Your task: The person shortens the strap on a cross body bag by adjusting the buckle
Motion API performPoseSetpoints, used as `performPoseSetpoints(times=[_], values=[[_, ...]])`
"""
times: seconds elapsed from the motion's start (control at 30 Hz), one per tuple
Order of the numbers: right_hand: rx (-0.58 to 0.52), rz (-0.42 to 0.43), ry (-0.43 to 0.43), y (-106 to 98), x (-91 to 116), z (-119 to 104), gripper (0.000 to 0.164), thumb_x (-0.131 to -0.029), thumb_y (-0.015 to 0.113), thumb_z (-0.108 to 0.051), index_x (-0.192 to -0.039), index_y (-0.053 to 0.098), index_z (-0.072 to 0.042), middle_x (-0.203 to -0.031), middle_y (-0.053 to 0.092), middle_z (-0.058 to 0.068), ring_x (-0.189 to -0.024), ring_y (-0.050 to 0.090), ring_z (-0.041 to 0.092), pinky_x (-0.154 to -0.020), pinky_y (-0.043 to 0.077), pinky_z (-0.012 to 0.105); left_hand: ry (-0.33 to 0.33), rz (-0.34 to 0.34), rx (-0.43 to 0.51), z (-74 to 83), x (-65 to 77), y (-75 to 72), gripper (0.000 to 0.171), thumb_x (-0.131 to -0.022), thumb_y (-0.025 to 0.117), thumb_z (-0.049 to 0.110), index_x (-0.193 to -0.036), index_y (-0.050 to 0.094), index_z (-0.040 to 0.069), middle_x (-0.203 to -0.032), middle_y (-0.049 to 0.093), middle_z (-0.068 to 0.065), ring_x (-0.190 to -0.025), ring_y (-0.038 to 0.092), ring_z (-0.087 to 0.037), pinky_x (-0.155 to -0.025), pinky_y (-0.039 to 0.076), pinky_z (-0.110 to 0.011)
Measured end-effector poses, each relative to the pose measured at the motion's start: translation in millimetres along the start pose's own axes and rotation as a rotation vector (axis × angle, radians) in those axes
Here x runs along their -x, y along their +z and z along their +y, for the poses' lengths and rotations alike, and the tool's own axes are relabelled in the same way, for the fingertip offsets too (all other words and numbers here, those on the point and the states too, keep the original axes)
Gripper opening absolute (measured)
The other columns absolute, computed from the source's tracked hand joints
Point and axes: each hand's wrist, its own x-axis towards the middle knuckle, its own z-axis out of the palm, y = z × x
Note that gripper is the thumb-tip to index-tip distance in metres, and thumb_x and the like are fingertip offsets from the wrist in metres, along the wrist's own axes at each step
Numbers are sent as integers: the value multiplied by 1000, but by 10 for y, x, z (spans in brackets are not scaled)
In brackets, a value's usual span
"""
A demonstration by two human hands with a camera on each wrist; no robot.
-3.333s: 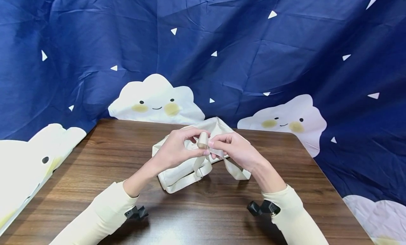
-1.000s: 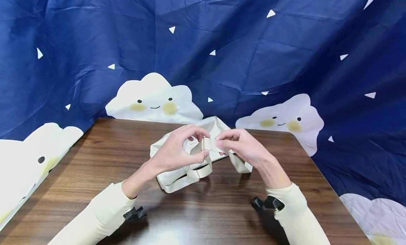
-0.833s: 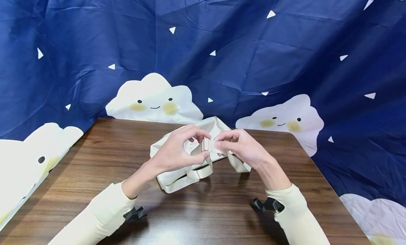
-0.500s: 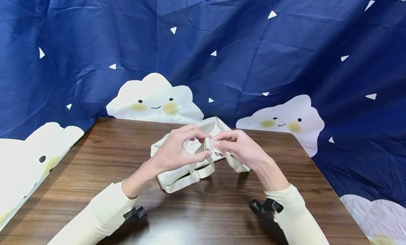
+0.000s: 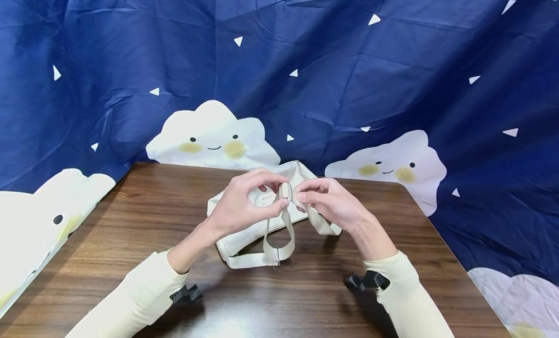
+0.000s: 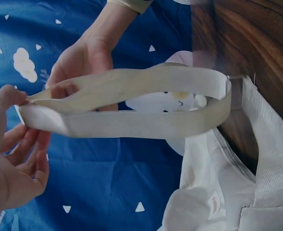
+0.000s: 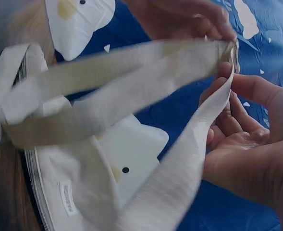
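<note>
A cream fabric bag [image 5: 244, 238] lies at the back of the table, with a small printed label [image 7: 67, 197] near its zipper. My left hand [image 5: 240, 199] pinches a slim metal slider buckle [image 5: 286, 191] on the bag's strap, thumb below and fingers above. From the buckle a strap loop [image 6: 146, 124] hangs down to a ring at the bag's end. Just to the right, my right hand [image 5: 334, 202] pinches the strap [image 7: 191, 149] between thumb and index finger close beside the buckle. Both hands hold the strap raised over the bag.
The brown wooden table [image 5: 279, 304] reaches toward me in front of the bag. Behind it hangs a dark blue cloth [image 5: 305, 46] with white clouds and triangles. Black wrist cameras [image 5: 187, 294] sit at both sleeve cuffs.
The buckle has turned between my hands and risen slightly with my left hand. The strap loop below has opened wider, and the strap at the bag's lower end is pulled out further.
</note>
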Motion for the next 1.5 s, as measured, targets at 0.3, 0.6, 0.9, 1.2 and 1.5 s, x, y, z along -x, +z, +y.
performPoseSetpoints(times=[0.3, 0.6, 0.9, 1.2, 1.5], values=[[4, -11, 19, -12, 1, 4, 21, -92, 55, -8, -103, 59, 9, -82, 53, 18, -80, 49, 28, -72, 42, 33, -71, -14, 52, -12, 9, 15, 30, -78, 72, 6, -107, 64, 3, -93, 64, -3, -84, 61, -22, -72, 46, -32], [93, -4, 57, -148, 54, -26, 18, -87, 61, -5, -99, 59, 8, -78, 57, 16, -72, 55, 29, -69, 46, 36, -119, 18, 80, -23, 10, -42, 28, -80, 70, 7, -107, 64, 5, -94, 64, -2, -86, 60, -20, -71, 46, -37], [99, -4, 22, -10, 1, -29, 16, -87, 62, -6, -98, 63, 5, -76, 58, 17, -73, 55, 27, -68, 46, 33, -161, -51, 111, -49, 35, 26, 31, -80, 71, 7, -109, 62, 6, -94, 62, -4, -88, 59, -22, -73, 44, -43], [61, -27, 73, -151, 26, -3, 24, -89, 60, -6, -106, 57, 11, -84, 58, 19, -73, 55, 30, -68, 47, 34, -119, 1, 65, -53, 18, -27, 31, -79, 70, 6, -109, 61, 7, -90, 62, -3, -85, 59, -23, -69, 44, -39], [13, -28, 42, -289, 41, 44, 15, -89, 57, 0, -102, 61, 4, -81, 57, 12, -69, 53, 28, -67, 45, 34, -142, 27, 95, -62, -7, -42, 28, -81, 69, 7, -109, 61, 7, -91, 61, -3, -88, 58, -22, -71, 43, -40]])
